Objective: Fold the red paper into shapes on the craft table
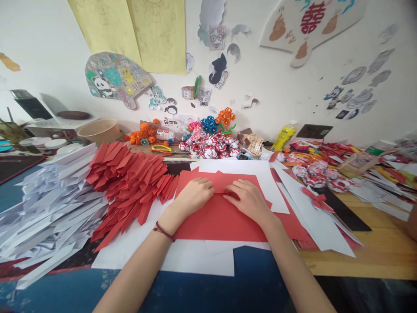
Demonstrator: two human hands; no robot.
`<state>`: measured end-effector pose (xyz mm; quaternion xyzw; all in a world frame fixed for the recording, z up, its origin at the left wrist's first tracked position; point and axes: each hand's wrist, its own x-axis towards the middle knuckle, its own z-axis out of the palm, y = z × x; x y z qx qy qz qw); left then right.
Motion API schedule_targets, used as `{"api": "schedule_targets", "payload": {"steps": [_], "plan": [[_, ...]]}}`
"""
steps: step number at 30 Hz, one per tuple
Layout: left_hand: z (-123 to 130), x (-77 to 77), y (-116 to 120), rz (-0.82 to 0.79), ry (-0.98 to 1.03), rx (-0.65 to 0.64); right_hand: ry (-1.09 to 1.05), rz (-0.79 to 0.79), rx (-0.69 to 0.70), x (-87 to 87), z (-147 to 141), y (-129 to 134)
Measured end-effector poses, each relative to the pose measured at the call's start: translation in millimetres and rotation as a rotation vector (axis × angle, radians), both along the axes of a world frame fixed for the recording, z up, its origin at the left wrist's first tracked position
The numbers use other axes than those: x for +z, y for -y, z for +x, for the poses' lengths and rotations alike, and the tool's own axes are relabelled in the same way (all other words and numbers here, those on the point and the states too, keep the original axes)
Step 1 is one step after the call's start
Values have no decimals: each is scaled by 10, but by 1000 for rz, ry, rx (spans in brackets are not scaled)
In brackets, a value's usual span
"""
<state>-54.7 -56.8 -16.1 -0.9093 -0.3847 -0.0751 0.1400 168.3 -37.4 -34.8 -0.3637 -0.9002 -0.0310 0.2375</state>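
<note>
Between my two hands is a narrow folded red paper strip (220, 193), held low over a stack of red paper sheets (218, 224). My left hand (198, 192) curls closed at the strip's left end, its fingertips out of sight underneath. At the other end my right hand (246, 199) pinches it, the thumb in front and the fingers bent over the top. The strip's ends are hidden by the fingers. White paper sheets (202, 263) lie beneath and around the red stack.
To the left are heaps of folded red paper pieces (130, 187) and folded white paper pieces (55, 204). Red-and-white paper balls (215, 147) sit behind, near orange craft flowers (225, 117) and a yellow bottle (284, 137). Paper scraps (319, 198) crowd the right side.
</note>
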Motion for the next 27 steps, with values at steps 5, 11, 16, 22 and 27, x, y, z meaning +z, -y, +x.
{"api": "schedule_targets", "payload": {"steps": [5,11,16,22,27], "plan": [[40,-47,-19,34,21,28,21,33,-12,-5,-43,-23],[52,-74,-24,-28,190,82,-80,6,17,-28,-59,2],[13,-83,-35,-71,296,151,-228,-98,47,-41,-54,15],[5,-70,-12,-109,331,173,-327,-192,44,-15,-44,15],[-14,-32,10,-157,341,188,-383,-245,61,-61,-3,-50]]}}
